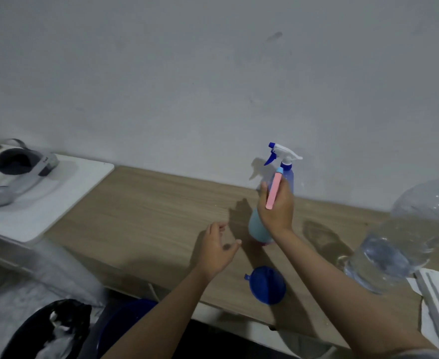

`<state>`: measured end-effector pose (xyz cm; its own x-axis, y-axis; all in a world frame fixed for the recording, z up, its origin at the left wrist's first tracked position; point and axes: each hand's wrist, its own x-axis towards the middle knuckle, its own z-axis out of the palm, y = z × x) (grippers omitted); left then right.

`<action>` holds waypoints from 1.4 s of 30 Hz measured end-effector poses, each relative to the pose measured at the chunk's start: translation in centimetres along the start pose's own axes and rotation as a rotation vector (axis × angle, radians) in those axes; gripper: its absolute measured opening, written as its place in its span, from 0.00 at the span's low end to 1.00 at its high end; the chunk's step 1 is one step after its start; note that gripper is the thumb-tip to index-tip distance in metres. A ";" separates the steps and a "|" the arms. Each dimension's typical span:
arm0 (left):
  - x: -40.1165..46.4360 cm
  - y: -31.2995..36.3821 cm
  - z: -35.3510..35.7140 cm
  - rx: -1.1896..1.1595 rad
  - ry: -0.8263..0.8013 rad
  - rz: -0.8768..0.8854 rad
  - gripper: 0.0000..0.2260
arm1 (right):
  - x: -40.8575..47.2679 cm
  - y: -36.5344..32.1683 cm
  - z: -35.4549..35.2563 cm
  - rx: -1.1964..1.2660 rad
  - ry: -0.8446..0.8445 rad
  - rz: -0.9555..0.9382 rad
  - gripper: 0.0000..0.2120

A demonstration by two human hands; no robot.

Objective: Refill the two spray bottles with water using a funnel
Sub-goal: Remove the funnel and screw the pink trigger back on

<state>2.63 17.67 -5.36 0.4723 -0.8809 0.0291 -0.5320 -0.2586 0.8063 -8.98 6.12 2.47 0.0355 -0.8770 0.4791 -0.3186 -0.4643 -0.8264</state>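
at the wooden table's (145,203) middle, your right hand (275,208) has its fingers wrapped around a pale blue spray bottle (258,226) that stands upright on the wood, and the same hand pins a pink stick with a light blue tip (274,189) against its back. just behind that hand, closer to the wall, a second spray bottle (289,174), darker blue, shows its white and blue trigger head above your knuckles. your left hand (217,248) hovers to the left of the pale bottle, fingers loosely curled and apart, holding nothing and not touching the bottle. nearer you than the pale bottle, a blue funnel (266,285) lies on the table by its front edge. to the right of the bottles a large clear water jug (404,244) rests tilted, partly filled with water. far left of the bottles, a grey headset (19,167) sits on a white board (57,203).
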 end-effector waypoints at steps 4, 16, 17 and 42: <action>-1.2 -3.4 -4.3 0.144 0.093 -0.028 0.31 | -0.8 -4.9 1.3 0.053 -0.071 -0.122 0.09; -5.8 -12.1 -11.0 0.593 0.169 0.054 0.35 | -12.8 -5.6 4.7 -0.072 -0.730 0.325 0.10; -6.3 -12.6 -11.2 0.618 0.156 0.050 0.35 | -13.6 -5.3 4.7 -0.107 -0.772 0.357 0.11; -6.8 -7.2 -10.7 0.312 0.088 0.153 0.40 | -10.5 -7.4 4.7 -0.149 -0.556 0.369 0.12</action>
<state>10.76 29.75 -5.01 0.4220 -0.8849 0.1970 -0.7838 -0.2469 0.5698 -2.52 18.20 2.13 0.3678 -0.9262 -0.0825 -0.5288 -0.1353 -0.8379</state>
